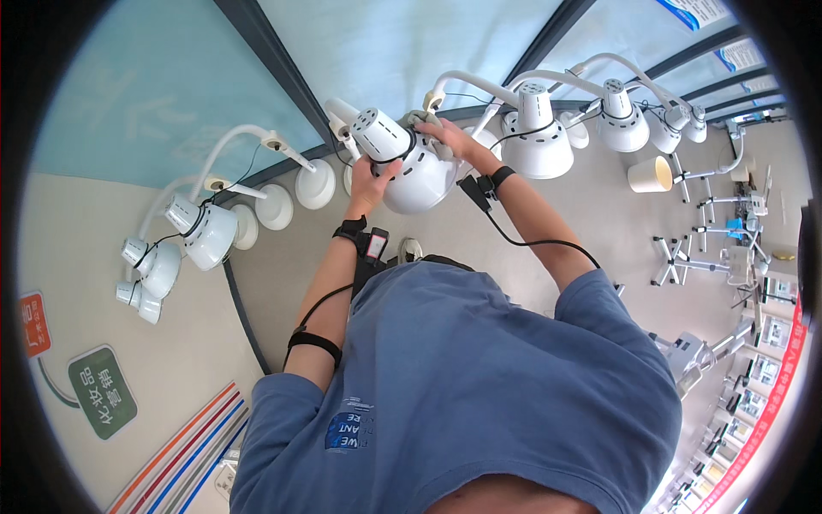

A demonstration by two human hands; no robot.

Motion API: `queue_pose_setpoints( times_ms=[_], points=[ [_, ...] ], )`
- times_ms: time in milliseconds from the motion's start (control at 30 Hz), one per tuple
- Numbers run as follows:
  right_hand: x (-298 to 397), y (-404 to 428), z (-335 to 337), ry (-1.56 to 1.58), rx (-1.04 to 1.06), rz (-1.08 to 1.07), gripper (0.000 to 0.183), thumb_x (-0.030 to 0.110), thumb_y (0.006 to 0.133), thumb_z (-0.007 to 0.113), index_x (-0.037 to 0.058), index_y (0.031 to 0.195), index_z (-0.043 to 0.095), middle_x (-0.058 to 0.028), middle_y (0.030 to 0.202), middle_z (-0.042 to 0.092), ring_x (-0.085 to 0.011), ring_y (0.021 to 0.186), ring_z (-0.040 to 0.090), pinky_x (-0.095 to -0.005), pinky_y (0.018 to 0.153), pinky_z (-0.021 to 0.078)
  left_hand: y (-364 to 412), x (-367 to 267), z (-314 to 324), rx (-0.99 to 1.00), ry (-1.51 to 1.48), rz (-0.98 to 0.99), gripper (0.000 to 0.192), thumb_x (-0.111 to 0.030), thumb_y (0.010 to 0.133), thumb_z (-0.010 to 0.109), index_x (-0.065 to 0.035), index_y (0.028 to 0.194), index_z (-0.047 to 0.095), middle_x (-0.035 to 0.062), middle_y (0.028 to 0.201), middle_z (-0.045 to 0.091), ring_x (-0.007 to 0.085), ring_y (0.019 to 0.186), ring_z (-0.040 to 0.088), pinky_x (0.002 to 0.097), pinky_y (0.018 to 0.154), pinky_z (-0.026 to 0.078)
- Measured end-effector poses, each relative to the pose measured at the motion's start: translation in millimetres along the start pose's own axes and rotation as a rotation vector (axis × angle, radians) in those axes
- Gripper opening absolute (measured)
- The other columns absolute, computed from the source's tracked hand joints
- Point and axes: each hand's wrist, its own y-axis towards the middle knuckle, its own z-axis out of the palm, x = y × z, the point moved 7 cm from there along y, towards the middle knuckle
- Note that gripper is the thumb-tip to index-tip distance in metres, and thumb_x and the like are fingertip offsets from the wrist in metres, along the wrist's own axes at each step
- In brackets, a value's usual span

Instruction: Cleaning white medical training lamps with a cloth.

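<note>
Before me is a white floor lamp with a bell-shaped head [420,183] and a narrower slotted neck. My left hand [371,186] grips this head from its left side, with the thumb on the shade below the neck. On the far right side of the same head, my right hand [449,140] presses a crumpled grey cloth [420,119] against it. Part of the cloth is hidden behind the lamp and under my fingers. A black cord loops around the neck. Black straps with small devices sit on both my wrists.
More white lamps stand on the left [210,238] and right [538,151] along a framed glass partition [411,51]. A cream bin [650,175] is on the floor to the right, near wheeled stands [671,260]. Round lamp bases [315,185] and hanging cords lie close by.
</note>
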Motion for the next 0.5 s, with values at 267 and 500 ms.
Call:
queue_pose_setpoints(
  times_ms=[267, 500],
  points=[
    [47, -102, 26, -0.598, -0.387, -0.692, 0.072, 0.031, 0.067, 0.062, -0.0035, 0.127, 0.042, -0.0264, 0.134, 0.039, -0.0431, 0.123, 0.039, -0.0446, 0.103, 0.0322, -5, -10, 10, 0.006, -0.006, -0.014, 0.049, -0.030, 0.073, 0.075, 0.0056, 0.103, 0.060, 0.0125, 0.094, 0.066, 0.0175, 0.083, 0.063, 0.0294, 0.074, 0.049],
    [45, -125, 41, -0.720, -0.323, -0.815, 0.078, 0.037, 0.063, 0.063, 0.0000, 0.128, 0.042, -0.0237, 0.138, 0.035, -0.0423, 0.129, 0.031, -0.0489, 0.105, 0.0292, -7, -18, 8, 0.013, 0.085, 0.000, 0.049, -0.032, 0.073, 0.074, 0.0039, 0.103, 0.061, 0.0122, 0.092, 0.067, 0.0176, 0.083, 0.064, 0.0300, 0.074, 0.048]
  ],
)
